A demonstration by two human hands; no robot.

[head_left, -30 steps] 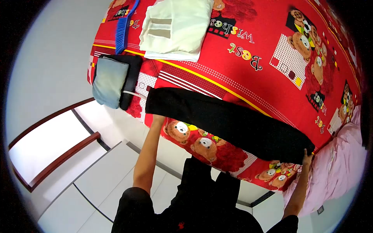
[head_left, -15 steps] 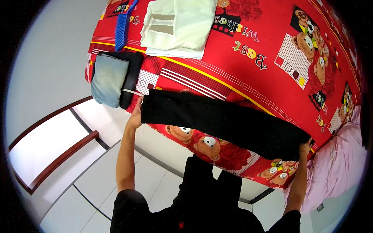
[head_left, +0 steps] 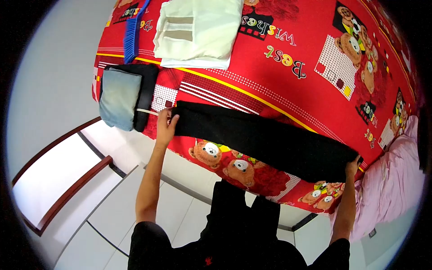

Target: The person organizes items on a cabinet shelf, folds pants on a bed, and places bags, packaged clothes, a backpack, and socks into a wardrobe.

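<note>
A pair of black trousers [head_left: 265, 141], folded lengthwise into a long strip, lies along the near edge of the bed. At its left end is my left hand [head_left: 165, 127], thumb and forefinger apart beside the fabric edge. A white cord [head_left: 146, 111] runs from near the folded clothes to my left fingers, which cover its end. My right hand [head_left: 353, 167] grips the other end of the trousers, with part of its fingers hidden. Folded light-blue jeans [head_left: 119, 96] rest on a dark folded garment [head_left: 147, 87] to the left.
Red bear-print bedding [head_left: 274, 85] covers the bed. Farther back are folded cream garments [head_left: 211, 31] and a blue brush [head_left: 131, 40]. A pink cloth [head_left: 391, 180] hangs at the right corner. A brown-framed piece [head_left: 74, 193] stands on the left.
My left hand has come up onto the left end of the trousers, and its thumb now shows apart from the forefinger. The right hand keeps its grip. The view has shifted slightly.
</note>
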